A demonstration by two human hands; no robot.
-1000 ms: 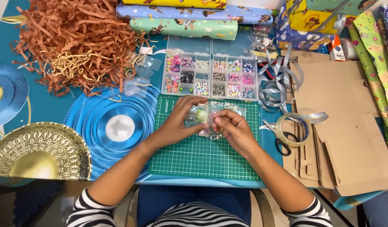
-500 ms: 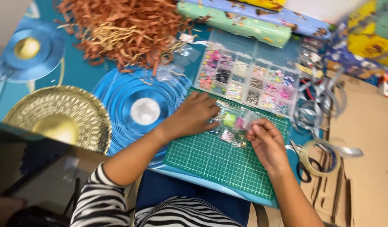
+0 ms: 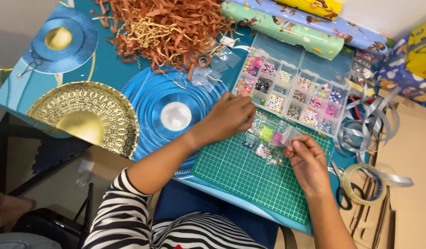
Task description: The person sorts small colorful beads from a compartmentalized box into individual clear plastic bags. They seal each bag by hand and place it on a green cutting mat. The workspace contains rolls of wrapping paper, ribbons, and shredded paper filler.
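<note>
Several small clear bead bags [image 3: 267, 140] lie on the green cutting mat [image 3: 250, 177]; one is pinched by the right hand [image 3: 307, 161], others pressed under the curled left hand [image 3: 231, 115]; beads could be spilled if a bag is tipped.

Small clear bead packets [image 3: 268, 143] on green mat [image 3: 250, 177].

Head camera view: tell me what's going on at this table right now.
A person in a striped top works over a green cutting mat. The left hand and right hand both pinch small clear bags of beads lying on the mat. Just beyond sits an open bead organiser box with many filled compartments. To the left lie a blue ribbon disc and a gold fan-shaped plate; shredded brown paper is piled behind. Scissors and a tape roll rest to the right.
</note>
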